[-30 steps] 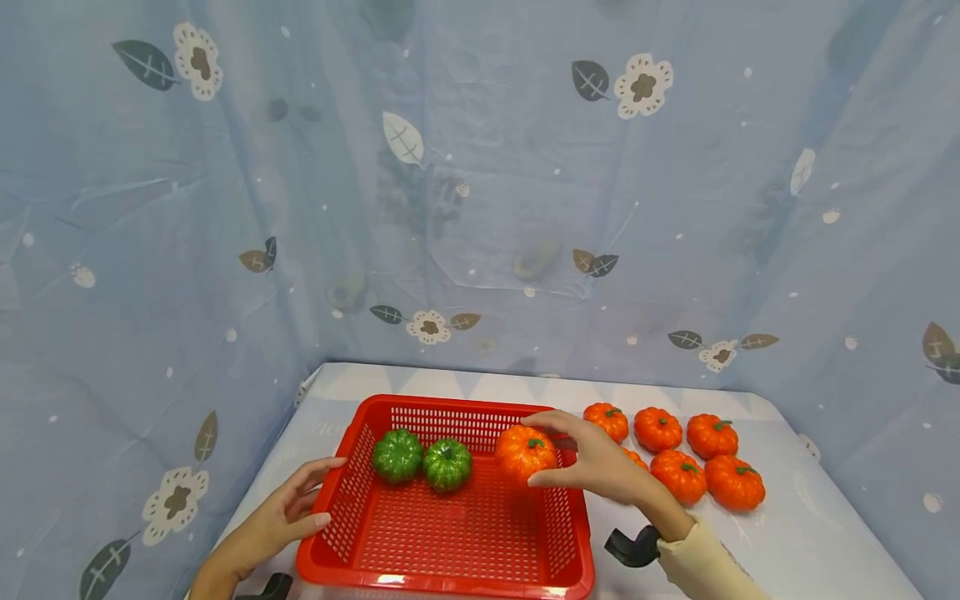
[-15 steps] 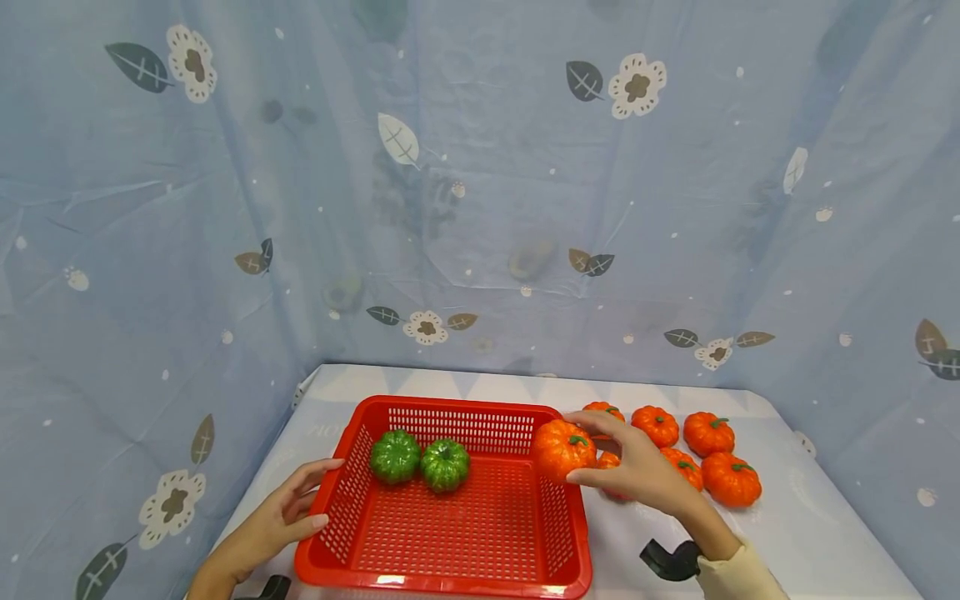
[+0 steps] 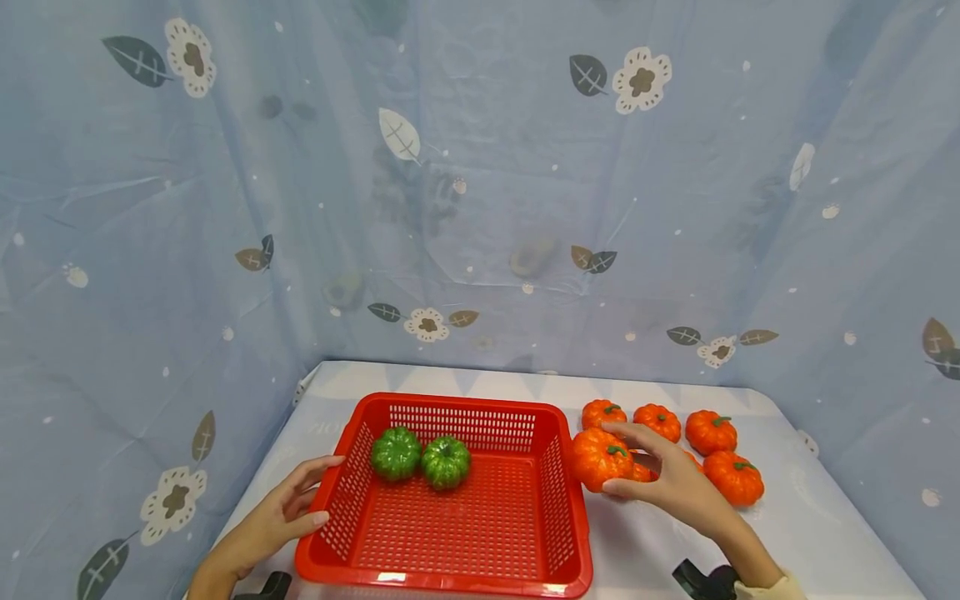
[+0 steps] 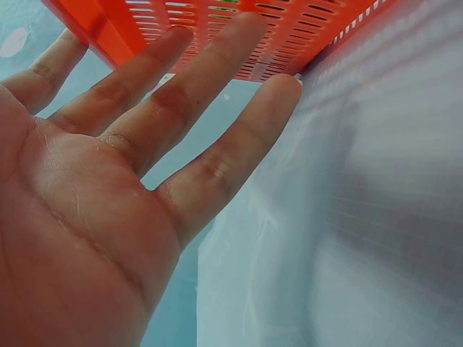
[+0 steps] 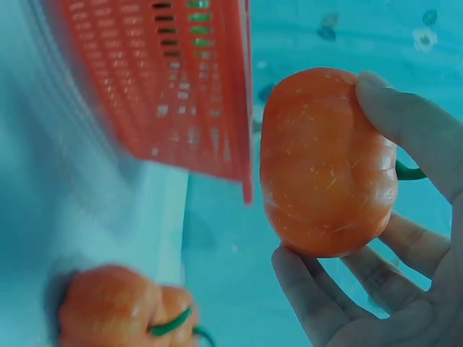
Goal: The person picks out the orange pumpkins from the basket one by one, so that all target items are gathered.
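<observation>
My right hand (image 3: 675, 482) grips an orange toy pumpkin (image 3: 596, 461) just beyond the right rim of the red plastic basket (image 3: 457, 533). In the right wrist view the thumb and fingers are round the sides of this pumpkin (image 5: 325, 166), whose green stem faces the palm. It is held up off the table, level with the basket's rim. Two green pumpkins (image 3: 396, 454) sit side by side in the basket's far left part. At the basket's left side is my left hand (image 3: 273, 517), its fingers extended. In the left wrist view the fingertips (image 4: 246, 32) reach the slotted wall.
Several orange pumpkins (image 3: 711, 433) stand in two rows on the white table (image 3: 675, 567), right of the basket. Those nearest my right hand are partly hidden behind it. A blue patterned curtain (image 3: 480, 208) encloses the back and sides.
My right hand has carried the orange pumpkin rightward, from over the basket's inside to beyond its right rim. The left hand, the basket and the green pumpkins have stayed in place.
</observation>
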The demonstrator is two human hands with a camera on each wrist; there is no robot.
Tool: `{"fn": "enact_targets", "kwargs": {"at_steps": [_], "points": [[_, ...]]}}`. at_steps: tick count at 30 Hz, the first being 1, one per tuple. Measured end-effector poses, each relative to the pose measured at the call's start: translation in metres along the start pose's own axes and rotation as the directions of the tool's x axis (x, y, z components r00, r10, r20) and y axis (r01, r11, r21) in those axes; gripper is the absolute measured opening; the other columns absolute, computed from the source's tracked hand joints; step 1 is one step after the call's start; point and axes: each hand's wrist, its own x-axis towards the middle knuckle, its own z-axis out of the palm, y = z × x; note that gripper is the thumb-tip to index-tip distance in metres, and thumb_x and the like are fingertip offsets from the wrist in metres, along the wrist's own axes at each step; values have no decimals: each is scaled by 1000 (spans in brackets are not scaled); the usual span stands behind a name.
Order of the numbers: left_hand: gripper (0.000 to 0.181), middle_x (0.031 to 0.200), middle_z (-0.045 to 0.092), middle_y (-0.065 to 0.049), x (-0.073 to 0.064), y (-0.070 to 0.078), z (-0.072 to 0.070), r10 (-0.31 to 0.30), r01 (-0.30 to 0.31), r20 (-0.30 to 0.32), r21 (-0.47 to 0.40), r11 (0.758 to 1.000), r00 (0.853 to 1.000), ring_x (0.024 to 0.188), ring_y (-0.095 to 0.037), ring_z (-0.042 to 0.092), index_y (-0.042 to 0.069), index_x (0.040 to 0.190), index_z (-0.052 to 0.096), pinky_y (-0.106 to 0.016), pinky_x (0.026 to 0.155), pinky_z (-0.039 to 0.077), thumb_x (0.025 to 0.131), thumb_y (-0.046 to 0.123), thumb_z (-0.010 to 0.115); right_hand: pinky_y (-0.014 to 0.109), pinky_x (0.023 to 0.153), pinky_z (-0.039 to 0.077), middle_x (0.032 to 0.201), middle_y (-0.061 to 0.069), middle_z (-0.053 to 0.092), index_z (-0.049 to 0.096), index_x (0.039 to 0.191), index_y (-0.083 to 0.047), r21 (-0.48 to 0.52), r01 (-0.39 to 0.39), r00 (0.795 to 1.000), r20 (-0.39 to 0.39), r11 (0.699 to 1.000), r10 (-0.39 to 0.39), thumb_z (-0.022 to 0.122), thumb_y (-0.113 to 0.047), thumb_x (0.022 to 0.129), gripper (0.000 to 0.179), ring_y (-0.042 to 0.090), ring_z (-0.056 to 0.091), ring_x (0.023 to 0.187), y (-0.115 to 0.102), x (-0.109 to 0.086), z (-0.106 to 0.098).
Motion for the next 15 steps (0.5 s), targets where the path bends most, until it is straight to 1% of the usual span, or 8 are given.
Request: {"fn": "enact_targets", "kwargs": {"at_steps": [2, 4, 6, 10, 12, 15], "points": [[64, 159, 24, -31, 0, 0, 0, 0, 0, 6, -7, 1000, 1000, 133, -48, 47, 12, 159, 29, -47, 90, 59, 102, 5, 58, 48, 98, 55, 146, 1, 54, 58, 143, -30, -23, -6, 1000, -28, 1000, 5, 88, -43, 79, 72, 33, 57, 128, 6, -5, -3], [64, 159, 23, -31, 0, -1, 0, 2, -1, 12, -12, 1000, 1000, 133, -43, 50, 12, 159, 28, -47, 90, 59, 102, 4, 57, 50, 101, 53, 145, 0, 55, 59, 142, -29, -40, -19, 998, -54, 999, 17, 88, -44, 80, 70, 31, 55, 130, 12, -10, -6], [64, 159, 23, -31, -1, -1, -1, 6, -6, 18, -15, 1000, 1000, 131, -34, 54, 12, 159, 28, -46, 91, 59, 102, 4, 57, 49, 102, 52, 144, -1, 56, 59, 142, -27, -44, -43, 997, -71, 998, 39, 87, -44, 80, 71, 29, 53, 131, 19, -14, -8], [65, 159, 22, -31, 0, -2, -2, 20, -19, 29, -23, 1000, 999, 126, -18, 59, 12, 159, 27, -45, 91, 59, 102, 3, 56, 45, 99, 54, 143, 5, 55, 56, 145, -21, -13, -112, 991, -76, 994, 111, 88, -41, 80, 75, 31, 54, 128, 30, -23, -10], [65, 159, 22, -31, 0, -3, -3, 21, -20, 34, -29, 999, 999, 125, -16, 59, 13, 160, 27, -46, 91, 59, 102, 3, 56, 42, 98, 55, 145, 7, 54, 54, 146, -18, 17, -149, 986, -73, 989, 150, 89, -38, 80, 78, 33, 54, 128, 35, -27, -10], [65, 159, 22, -31, 1, -4, -3, 15, -14, 34, -37, 999, 999, 125, -17, 59, 13, 159, 27, -46, 91, 59, 102, 3, 56, 39, 96, 57, 147, 10, 54, 53, 148, -15, 35, -192, 978, -75, 981, 194, 90, -36, 80, 80, 35, 55, 128, 41, -31, -7]]}}
